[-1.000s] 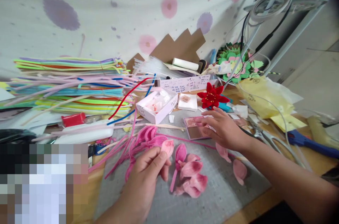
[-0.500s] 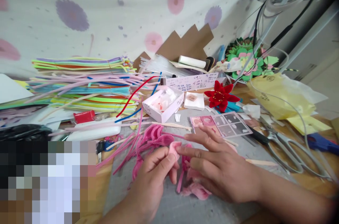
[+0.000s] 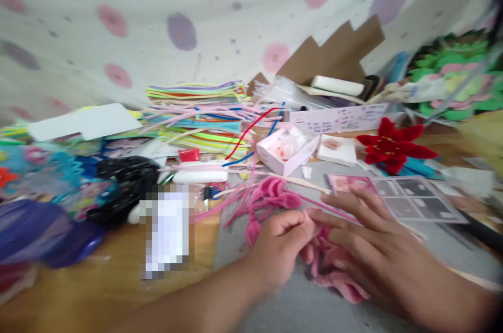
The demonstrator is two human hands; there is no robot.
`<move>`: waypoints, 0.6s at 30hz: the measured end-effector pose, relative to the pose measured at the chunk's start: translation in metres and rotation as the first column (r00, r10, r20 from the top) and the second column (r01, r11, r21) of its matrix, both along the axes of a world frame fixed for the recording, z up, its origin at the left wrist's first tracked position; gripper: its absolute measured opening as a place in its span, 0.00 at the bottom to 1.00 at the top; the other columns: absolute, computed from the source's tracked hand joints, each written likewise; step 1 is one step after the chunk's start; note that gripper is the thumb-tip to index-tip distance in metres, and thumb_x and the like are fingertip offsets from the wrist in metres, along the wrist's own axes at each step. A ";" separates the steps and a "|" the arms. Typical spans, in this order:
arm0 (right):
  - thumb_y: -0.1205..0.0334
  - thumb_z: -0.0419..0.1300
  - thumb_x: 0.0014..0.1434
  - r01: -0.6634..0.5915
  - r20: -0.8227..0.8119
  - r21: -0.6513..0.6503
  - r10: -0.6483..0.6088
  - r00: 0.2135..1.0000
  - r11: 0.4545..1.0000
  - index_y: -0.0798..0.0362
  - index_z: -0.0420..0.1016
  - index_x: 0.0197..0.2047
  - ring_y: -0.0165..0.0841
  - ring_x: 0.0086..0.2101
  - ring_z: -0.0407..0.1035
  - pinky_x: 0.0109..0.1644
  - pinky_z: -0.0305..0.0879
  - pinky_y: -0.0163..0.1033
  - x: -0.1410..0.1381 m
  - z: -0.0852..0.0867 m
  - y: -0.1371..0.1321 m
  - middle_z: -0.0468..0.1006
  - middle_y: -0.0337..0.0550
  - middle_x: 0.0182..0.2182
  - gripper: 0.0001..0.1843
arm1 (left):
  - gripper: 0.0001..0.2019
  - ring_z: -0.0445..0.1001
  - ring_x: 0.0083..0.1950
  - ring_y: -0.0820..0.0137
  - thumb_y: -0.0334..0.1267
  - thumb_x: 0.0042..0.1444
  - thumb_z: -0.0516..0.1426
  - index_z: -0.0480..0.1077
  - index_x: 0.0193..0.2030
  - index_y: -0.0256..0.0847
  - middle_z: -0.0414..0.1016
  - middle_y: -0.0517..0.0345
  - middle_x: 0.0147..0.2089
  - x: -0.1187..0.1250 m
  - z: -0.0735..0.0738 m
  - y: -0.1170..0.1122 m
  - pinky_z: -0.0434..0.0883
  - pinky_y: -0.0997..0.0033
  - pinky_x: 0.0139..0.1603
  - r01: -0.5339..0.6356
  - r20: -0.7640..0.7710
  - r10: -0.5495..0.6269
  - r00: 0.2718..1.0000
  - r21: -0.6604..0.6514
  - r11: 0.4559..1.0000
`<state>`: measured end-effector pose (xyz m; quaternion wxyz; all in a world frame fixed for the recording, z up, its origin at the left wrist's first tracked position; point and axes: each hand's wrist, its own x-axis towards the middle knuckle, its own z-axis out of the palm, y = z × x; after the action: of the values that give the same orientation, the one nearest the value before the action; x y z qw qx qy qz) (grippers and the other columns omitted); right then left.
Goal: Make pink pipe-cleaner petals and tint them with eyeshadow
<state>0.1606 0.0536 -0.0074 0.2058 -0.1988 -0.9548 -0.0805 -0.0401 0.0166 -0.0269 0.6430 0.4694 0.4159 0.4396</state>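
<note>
My left hand (image 3: pixel 281 246) is closed in a pinch on a small pink petal (image 3: pixel 309 219) above a grey mat (image 3: pixel 275 307). My right hand (image 3: pixel 373 249) lies beside it with fingers stretched out, its fingertips touching the same petal. Under both hands lie more pink petals (image 3: pixel 341 283). Looped pink pipe cleaners (image 3: pixel 271 194) sit just behind the left hand. The picture is blurred by motion.
A stack of coloured pipe cleaners (image 3: pixel 196 118) lies at the back. A white box (image 3: pixel 288 149), a red flower (image 3: pixel 393 147) and a palette of squares (image 3: pixel 408 199) sit behind the hands. A black bag (image 3: pixel 121 178) and purple things (image 3: pixel 39 233) are at left.
The view has swung left. My right hand left the palette and came to the petal held in my left hand; both hands stay together over the pink petals.
</note>
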 end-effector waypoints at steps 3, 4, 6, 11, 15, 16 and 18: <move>0.54 0.57 0.58 -0.074 -0.045 0.102 0.079 0.996 0.992 0.41 0.71 0.49 0.47 0.61 0.55 0.68 0.37 0.59 0.007 -0.011 0.009 0.74 0.38 0.53 0.15 | 0.15 0.62 0.22 0.76 0.44 0.57 0.53 0.65 0.23 0.38 0.64 0.62 0.20 -0.001 0.000 0.002 0.58 0.73 0.27 -0.010 -0.001 0.010 1.000 0.018 1.000; 0.54 0.58 0.57 -0.070 -0.055 0.103 0.076 0.996 0.992 0.41 0.71 0.50 0.48 0.61 0.55 0.68 0.38 0.58 0.009 -0.014 0.012 0.74 0.39 0.52 0.16 | 0.15 0.62 0.21 0.76 0.45 0.56 0.53 0.64 0.23 0.39 0.64 0.62 0.20 -0.001 0.001 0.002 0.58 0.73 0.26 -0.008 0.021 0.008 1.000 0.012 1.000; 0.56 0.59 0.55 -0.050 -0.056 0.083 0.055 0.997 0.995 0.39 0.72 0.50 0.48 0.60 0.56 0.69 0.40 0.57 0.012 -0.019 0.014 0.74 0.39 0.52 0.17 | 0.14 0.61 0.20 0.76 0.45 0.54 0.54 0.63 0.23 0.39 0.63 0.63 0.19 0.000 0.001 0.001 0.59 0.74 0.24 0.009 0.080 -0.009 0.997 -0.005 1.000; 0.57 0.58 0.55 -0.023 -0.228 0.043 0.032 0.973 0.999 0.26 0.67 0.55 0.46 0.57 0.62 0.69 0.44 0.56 0.009 -0.034 0.013 0.72 0.29 0.53 0.24 | 0.15 0.61 0.18 0.77 0.49 0.51 0.55 0.64 0.23 0.40 0.62 0.63 0.18 0.002 0.002 -0.001 0.58 0.74 0.21 0.045 0.123 -0.042 0.991 -0.022 0.999; 0.54 0.54 0.58 -0.001 -0.382 0.027 0.011 0.924 1.000 0.27 0.60 0.61 0.45 0.55 0.64 0.66 0.49 0.58 -0.005 -0.043 0.007 0.74 0.32 0.52 0.27 | 0.16 0.61 0.18 0.77 0.50 0.50 0.55 0.63 0.22 0.40 0.63 0.63 0.18 0.002 0.002 0.000 0.59 0.75 0.20 0.056 0.143 -0.053 0.988 -0.017 0.998; 0.55 0.54 0.58 0.001 -0.402 0.035 0.013 0.915 0.999 0.28 0.60 0.61 0.45 0.54 0.65 0.66 0.49 0.58 -0.007 -0.043 0.006 0.76 0.33 0.50 0.27 | 0.16 0.61 0.17 0.77 0.50 0.50 0.55 0.63 0.22 0.40 0.63 0.63 0.18 0.002 0.001 0.000 0.58 0.75 0.20 0.048 0.142 -0.045 0.989 -0.019 0.999; 0.56 0.54 0.59 0.017 -0.461 0.027 -0.003 0.887 1.000 0.28 0.63 0.59 0.43 0.52 0.67 0.65 0.50 0.57 -0.006 -0.041 0.008 0.79 0.34 0.44 0.25 | 0.16 0.62 0.17 0.77 0.49 0.51 0.55 0.64 0.22 0.39 0.62 0.63 0.17 0.002 0.000 0.002 0.57 0.75 0.20 0.025 0.110 -0.022 0.994 -0.028 0.999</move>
<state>0.1547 0.0621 -0.0481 0.4289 -0.2139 -0.8765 -0.0462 -0.0384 0.0187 -0.0266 0.6768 0.4401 0.3806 0.4511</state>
